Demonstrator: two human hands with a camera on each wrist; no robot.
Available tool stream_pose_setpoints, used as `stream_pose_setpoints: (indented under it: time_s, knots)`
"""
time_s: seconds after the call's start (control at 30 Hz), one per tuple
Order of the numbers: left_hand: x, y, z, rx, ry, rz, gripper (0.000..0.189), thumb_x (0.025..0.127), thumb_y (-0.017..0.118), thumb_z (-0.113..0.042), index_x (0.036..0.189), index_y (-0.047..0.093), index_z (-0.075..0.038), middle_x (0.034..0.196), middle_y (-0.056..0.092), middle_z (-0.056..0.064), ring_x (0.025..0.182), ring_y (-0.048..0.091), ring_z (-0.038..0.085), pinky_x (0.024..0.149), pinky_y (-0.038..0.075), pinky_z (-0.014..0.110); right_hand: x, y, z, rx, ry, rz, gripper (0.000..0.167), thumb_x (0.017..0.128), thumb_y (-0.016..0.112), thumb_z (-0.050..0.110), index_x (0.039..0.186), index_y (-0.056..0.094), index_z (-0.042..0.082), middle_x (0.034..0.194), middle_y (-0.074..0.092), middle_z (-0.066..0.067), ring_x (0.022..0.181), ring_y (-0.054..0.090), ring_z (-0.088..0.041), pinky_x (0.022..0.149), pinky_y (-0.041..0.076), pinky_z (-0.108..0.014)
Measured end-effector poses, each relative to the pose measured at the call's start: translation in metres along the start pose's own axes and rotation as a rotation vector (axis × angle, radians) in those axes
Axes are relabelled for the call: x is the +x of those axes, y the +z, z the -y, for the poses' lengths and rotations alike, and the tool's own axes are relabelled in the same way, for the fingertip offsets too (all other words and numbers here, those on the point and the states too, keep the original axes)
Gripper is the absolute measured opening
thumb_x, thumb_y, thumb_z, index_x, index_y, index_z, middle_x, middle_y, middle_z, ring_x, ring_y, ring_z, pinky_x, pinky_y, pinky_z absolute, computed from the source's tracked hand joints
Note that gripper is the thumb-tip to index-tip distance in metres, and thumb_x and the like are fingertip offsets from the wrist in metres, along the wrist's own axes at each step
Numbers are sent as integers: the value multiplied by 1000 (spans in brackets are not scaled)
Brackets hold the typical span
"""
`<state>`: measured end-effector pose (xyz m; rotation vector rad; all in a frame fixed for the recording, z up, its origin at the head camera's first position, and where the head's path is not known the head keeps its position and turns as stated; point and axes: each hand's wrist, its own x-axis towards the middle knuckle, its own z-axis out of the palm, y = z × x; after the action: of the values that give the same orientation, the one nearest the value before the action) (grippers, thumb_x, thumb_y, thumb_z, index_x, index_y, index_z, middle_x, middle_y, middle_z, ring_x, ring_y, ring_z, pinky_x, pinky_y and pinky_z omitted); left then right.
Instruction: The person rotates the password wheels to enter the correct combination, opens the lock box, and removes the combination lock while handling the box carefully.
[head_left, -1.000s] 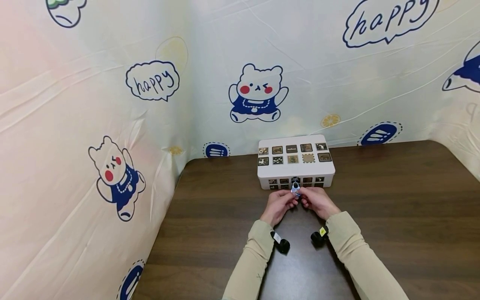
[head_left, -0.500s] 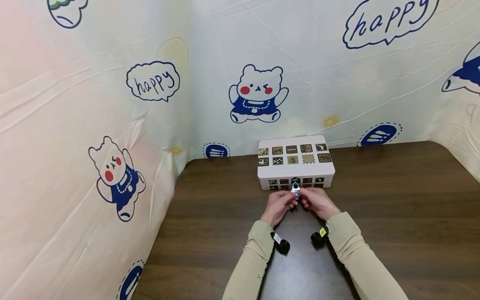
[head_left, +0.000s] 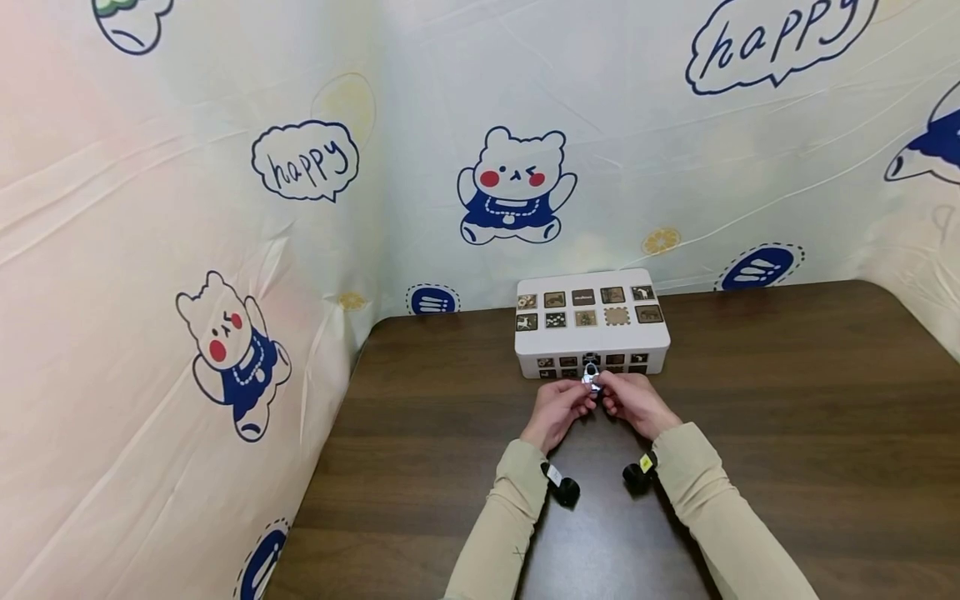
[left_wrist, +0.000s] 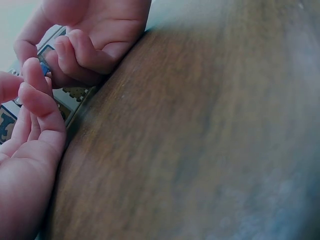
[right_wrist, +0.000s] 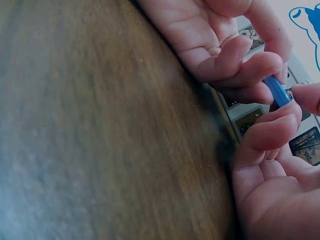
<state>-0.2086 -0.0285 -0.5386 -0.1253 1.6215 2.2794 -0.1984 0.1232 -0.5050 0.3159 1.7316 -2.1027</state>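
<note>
A small blue padlock (head_left: 590,381) with a silvery shackle sits against the front latch (head_left: 591,360) of a white box (head_left: 592,340). My left hand (head_left: 557,411) pinches the padlock's left side. From the right, my right hand (head_left: 636,404) pinches it with thumb and fingers. The right wrist view gives the padlock's blue edge (right_wrist: 278,92) between both hands' fingertips, with the right thumb (right_wrist: 307,98) at its face. Fingers mostly cover the blue body (left_wrist: 46,69) in the left wrist view. I cannot tell whether the shackle is locked.
The box, printed with small dark and tan squares, stands at the back of a brown wooden table (head_left: 420,467). A patterned cloth (head_left: 420,183) hangs right behind it and along the left side. Small black cameras (head_left: 566,493) are strapped to both wrists.
Both arms and the box stay in place. The right thumb and fingertips shift slightly at the padlock, whose face shows less blue than a second ago.
</note>
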Motion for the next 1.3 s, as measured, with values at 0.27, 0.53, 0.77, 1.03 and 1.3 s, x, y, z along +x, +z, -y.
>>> stream_pose_setpoints:
  time_s: [0.27,0.53,0.77,1.03,1.3]
  knots:
    - [-2,1,-2,-2,8,5,9,88,59,2,94,65,7,73,64,4,59,60,8,54,48,17,0,0,0,-12,-1,2,16,91,55,17,85,57,2,60,49,7,51,46,-3,50,42,-18]
    - [-1,0,-2,-1,6,1,10,88,60,2,94,65,7,73,65,3,59,60,8,53,49,17,1,2,-1,-13,-3,-17,14,92,54,15,81,57,6,60,48,7,50,45,-4,49,41,-17]
    - [0,0,0,0,8,-6,10,88,60,2,94,66,7,73,64,3,59,60,8,53,49,17,0,1,-1,-11,2,-21,13,92,54,16,82,57,7,62,48,7,52,45,-4,51,42,-18]
    - [-1,0,0,9,4,-14,12,89,60,1,96,66,8,73,65,3,59,60,8,53,49,17,-2,1,1,-1,-1,-9,12,93,55,14,83,59,7,62,49,7,53,46,-4,52,42,-18]
    - [-1,0,-1,5,6,-9,10,88,60,2,94,66,6,72,65,3,58,60,8,53,49,17,-2,-1,0,3,-15,4,10,93,55,13,86,58,7,63,49,7,54,46,-3,53,41,-17]
